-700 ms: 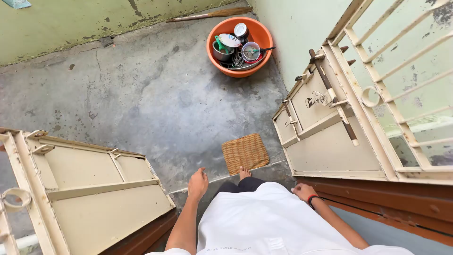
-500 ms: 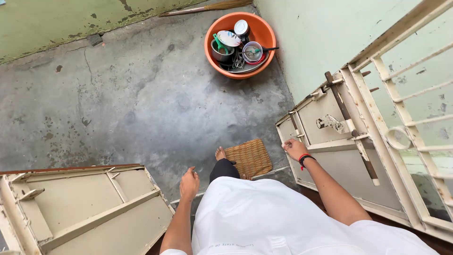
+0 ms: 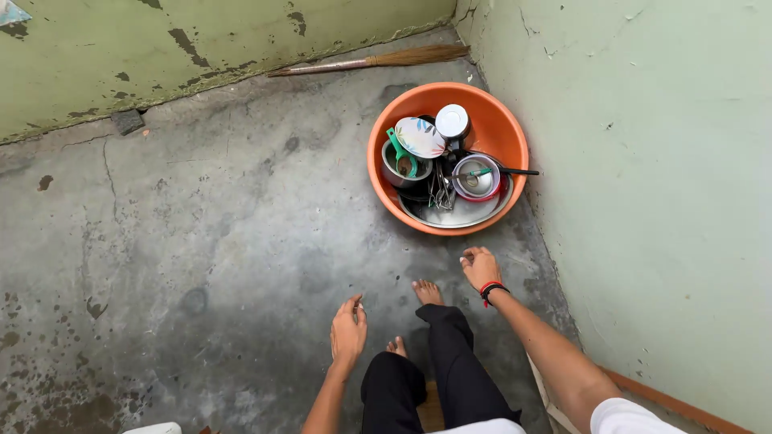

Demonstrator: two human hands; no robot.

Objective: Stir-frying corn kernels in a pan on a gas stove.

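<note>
My left hand (image 3: 348, 328) hangs low over the concrete floor, fingers loosely apart, holding nothing. My right hand (image 3: 480, 266), with a red and black band at the wrist, is half curled and empty, a short way in front of an orange plastic basin (image 3: 394, 196). The basin holds dirty dishes: a patterned plate (image 3: 420, 137), a steel cup (image 3: 452, 122), a small steel pot with a green handle (image 3: 400, 165), a red-rimmed bowl (image 3: 478, 178) and some utensils. My bare feet (image 3: 426, 291) and black trousers (image 3: 450, 362) show between my arms.
Pale green walls (image 3: 643, 161) meet in the corner behind the basin. A broom (image 3: 378, 59) lies along the far wall's base. A dark stone (image 3: 127, 121) rests near that wall. The stained concrete floor (image 3: 209, 233) spreads to the left.
I have stepped out past the metal doors and the woven mat, which have left the view. The basin is much closer. My right hand has come off the door frame.
</note>
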